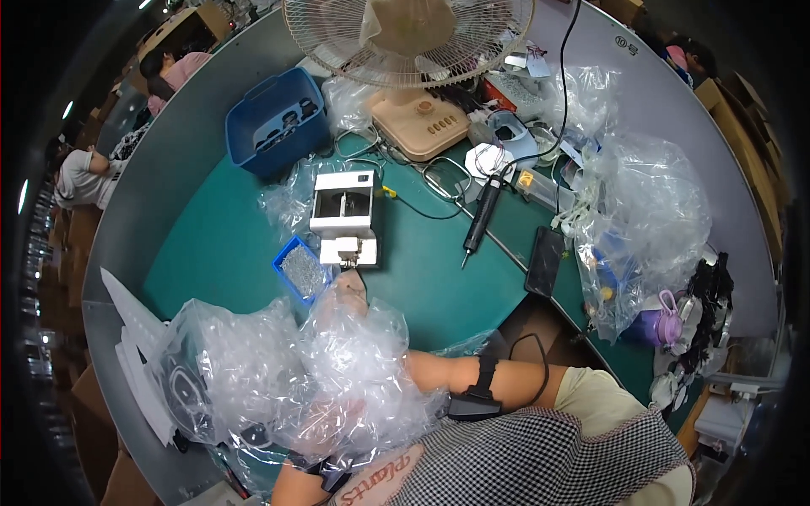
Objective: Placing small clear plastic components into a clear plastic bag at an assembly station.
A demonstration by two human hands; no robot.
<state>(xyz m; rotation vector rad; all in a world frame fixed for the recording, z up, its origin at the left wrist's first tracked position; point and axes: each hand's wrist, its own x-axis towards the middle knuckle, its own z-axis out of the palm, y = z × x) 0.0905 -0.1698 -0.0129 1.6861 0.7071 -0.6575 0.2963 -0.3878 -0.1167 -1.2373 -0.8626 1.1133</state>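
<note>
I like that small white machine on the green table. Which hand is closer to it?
Right. The right hand reaches just below the white machine; the left hand stays lower, under the clear plastic bags.

The crumpled clear plastic bag (337, 371) covers most of both hands: only fingertips of one hand (350, 287) poke out above it, and which hand cannot be told. The contents of the small blue tray (302, 270), just above the bag, are too small to identify. Above, the beige fan (409, 34) is cut by the frame's edge.
</note>
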